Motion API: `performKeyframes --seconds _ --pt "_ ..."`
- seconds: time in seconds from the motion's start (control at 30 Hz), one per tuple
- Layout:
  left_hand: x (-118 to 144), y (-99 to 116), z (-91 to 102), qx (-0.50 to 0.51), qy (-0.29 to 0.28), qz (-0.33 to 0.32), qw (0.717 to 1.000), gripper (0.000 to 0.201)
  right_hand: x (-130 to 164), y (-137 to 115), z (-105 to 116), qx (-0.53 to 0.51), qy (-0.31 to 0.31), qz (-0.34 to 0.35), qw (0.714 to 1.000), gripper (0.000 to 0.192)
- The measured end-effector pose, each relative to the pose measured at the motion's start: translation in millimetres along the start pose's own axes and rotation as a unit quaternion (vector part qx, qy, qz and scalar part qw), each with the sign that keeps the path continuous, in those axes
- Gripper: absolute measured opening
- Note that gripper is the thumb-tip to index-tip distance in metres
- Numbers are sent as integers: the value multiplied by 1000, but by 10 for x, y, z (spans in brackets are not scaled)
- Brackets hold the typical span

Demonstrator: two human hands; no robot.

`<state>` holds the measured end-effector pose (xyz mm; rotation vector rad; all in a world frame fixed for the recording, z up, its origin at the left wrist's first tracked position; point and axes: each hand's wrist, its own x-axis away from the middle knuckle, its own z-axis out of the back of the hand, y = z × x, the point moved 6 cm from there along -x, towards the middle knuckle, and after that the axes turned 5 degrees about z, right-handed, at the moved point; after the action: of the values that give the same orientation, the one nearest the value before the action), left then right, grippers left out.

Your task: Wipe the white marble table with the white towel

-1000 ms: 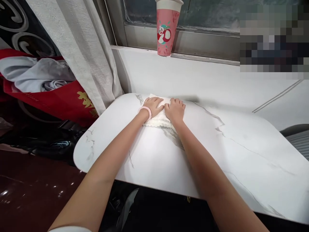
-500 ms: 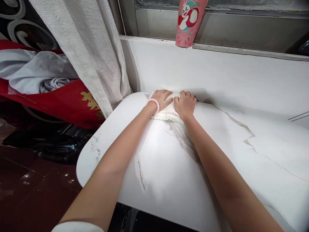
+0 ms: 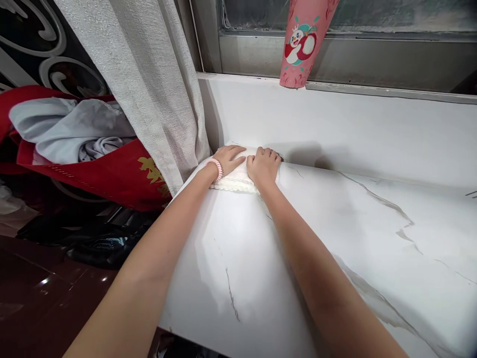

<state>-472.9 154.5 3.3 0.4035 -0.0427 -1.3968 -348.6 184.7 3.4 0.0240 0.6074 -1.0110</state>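
A white folded cloth [image 3: 234, 183] with a scalloped edge lies at the far left corner of the white marble table [image 3: 335, 248]. My left hand [image 3: 228, 159], with a pink coil band on its wrist, presses flat on the cloth's left side. Pressing on the right side of the cloth is my right hand [image 3: 264, 166], fingers curled over its far edge. Both hands sit side by side, nearly touching, and cover most of the cloth.
A pink paper cup [image 3: 303, 47] stands on the window sill [image 3: 354, 124] behind the table. A grey curtain [image 3: 149, 84] hangs at the left, close to my left hand. A red bag [image 3: 100, 169] with grey clothes sits on the dark floor.
Both hands slid the cloth away from me and toward the left corner of the table. The view shifted, so the cup and sill appear lower and nearer the hands.
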Motion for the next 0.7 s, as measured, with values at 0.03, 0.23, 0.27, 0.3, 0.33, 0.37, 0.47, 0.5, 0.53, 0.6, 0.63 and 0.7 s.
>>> performKeyframes --seconds 0.03,0.23,0.27,0.3,0.33,0.37,0.47,0.5,0.53,0.6,0.63,0.7 --pt "9 -79 28 5 3 2 1000 50 -11 -68 -26 -4 0 2 1000 34" --pt "106 -420 154 24 12 22 999 51 -41 -378 -134 -22 3 31 999 34" --pt "123 -445 164 23 14 23 999 52 -36 -404 -141 -23 3 36 999 34" --pt "139 -462 170 20 18 23 999 51 -27 -424 -143 -25 2 40 999 34" --pt "155 -472 174 17 21 24 999 51 -15 -437 -142 -26 1 43 999 33" --pt "173 -478 176 12 24 27 999 51 1 -445 -136 -28 -2 46 999 33" --pt "259 -469 179 -2 26 37 999 52 83 -463 -88 -32 -9 49 998 34" --pt "305 -458 184 -5 24 38 999 52 124 -473 -62 -34 -11 49 998 34" --pt "362 -444 193 -6 23 38 999 52 172 -486 -33 -36 -15 47 998 34" --pt "506 -412 225 -3 23 38 999 52 290 -524 36 -40 -26 44 998 35" --pt "589 -396 244 -2 24 39 999 52 359 -548 77 -42 -30 44 998 35" --pt "768 -361 284 0 26 41 999 52 516 -599 174 -48 -35 44 997 35"
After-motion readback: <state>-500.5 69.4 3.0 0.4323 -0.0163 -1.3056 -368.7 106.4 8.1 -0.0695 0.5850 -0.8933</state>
